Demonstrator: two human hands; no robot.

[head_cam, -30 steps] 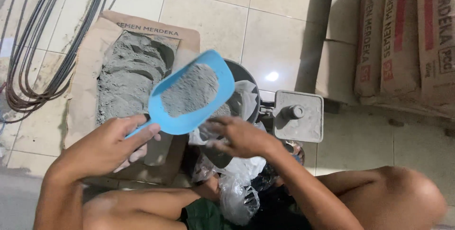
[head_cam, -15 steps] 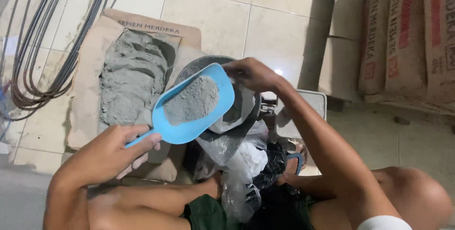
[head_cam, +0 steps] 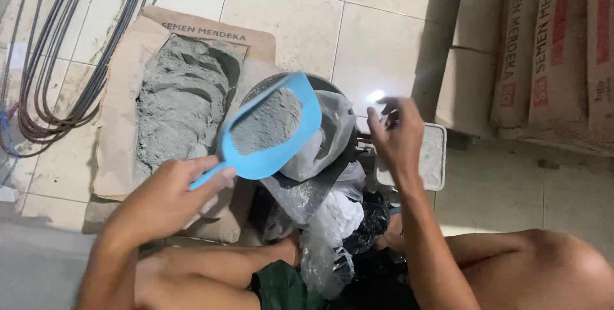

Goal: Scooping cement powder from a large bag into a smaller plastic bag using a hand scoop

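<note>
A pale tiled floor (head_cam: 288, 3) is seen from above, with stacked paper sacks (head_cam: 550, 48) standing at the far right and a bundle of dark cables (head_cam: 57, 61) curving along the left edge. An opened paper sack (head_cam: 121, 99) is laid flat on the tiles, and grey cement powder (head_cam: 176, 99) is exposed inside it. Just right of it, a dark round pan (head_cam: 307, 188) is lined with a clear plastic bag (head_cam: 326, 137). A grey square scale platform (head_cam: 438, 156) is partly hidden behind the right hand (head_cam: 396, 134), which is raised with fingers loosely spread and holds nothing. A blue plastic scoop (head_cam: 275, 131), heaped with grey powder, is gripped by its handle in the left hand (head_cam: 169, 198) and is tilted above the bag's mouth. Crumpled plastic bags (head_cam: 336, 233) are piled below, between bare knees.
</note>
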